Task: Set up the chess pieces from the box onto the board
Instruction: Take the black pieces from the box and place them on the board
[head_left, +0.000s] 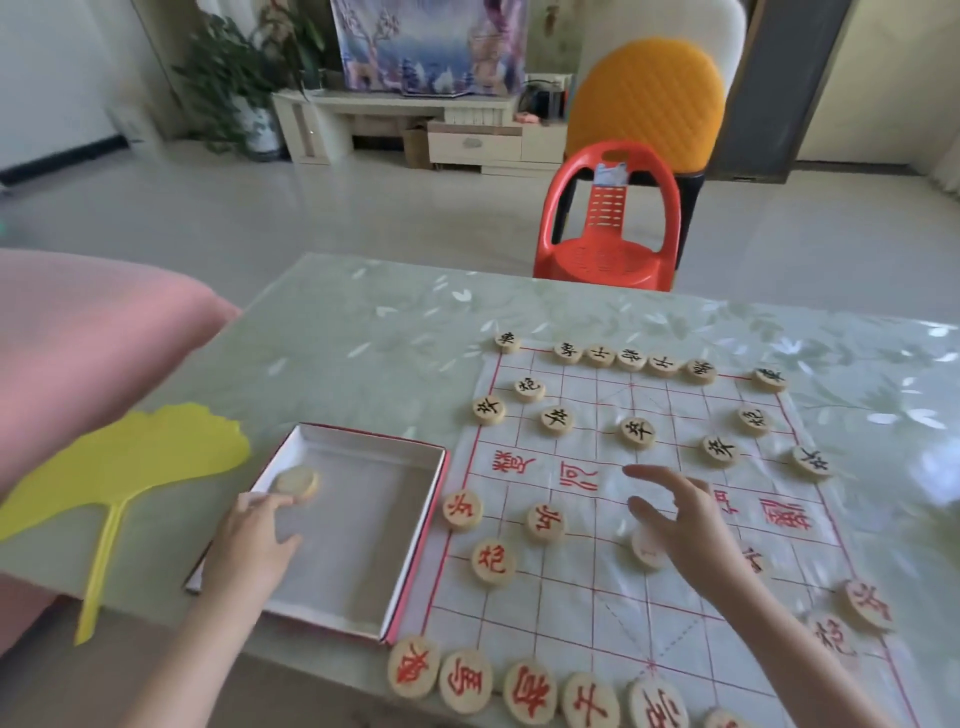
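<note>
Pieces with black characters (637, 432) stood across the far half of the board (587, 582), and pieces with red characters (530, 691) lined the near edge, with a few more red ones further in. The board lay flat on the green worktop (363, 332), and the box (358, 525) sat just beside its left edge, open side up.

My left hand (254, 540) reached into the far left corner of the box, where my fingers (278, 501) touched the one piece (297, 484) left inside; its face was blurred and I could not read it. Whether I had it pinched or was only touching it, I could not tell.

My right hand (680, 514) hovered over the middle of the board with the fingers spread and released, grasping nothing. A blurred round piece (647, 548) lay on the board just under the palm, partly hidden by it.

To the left of the box lay a yellow leaf-shaped fan (124, 467), and beyond the worktop stood a red plastic chair (608, 223).
</note>
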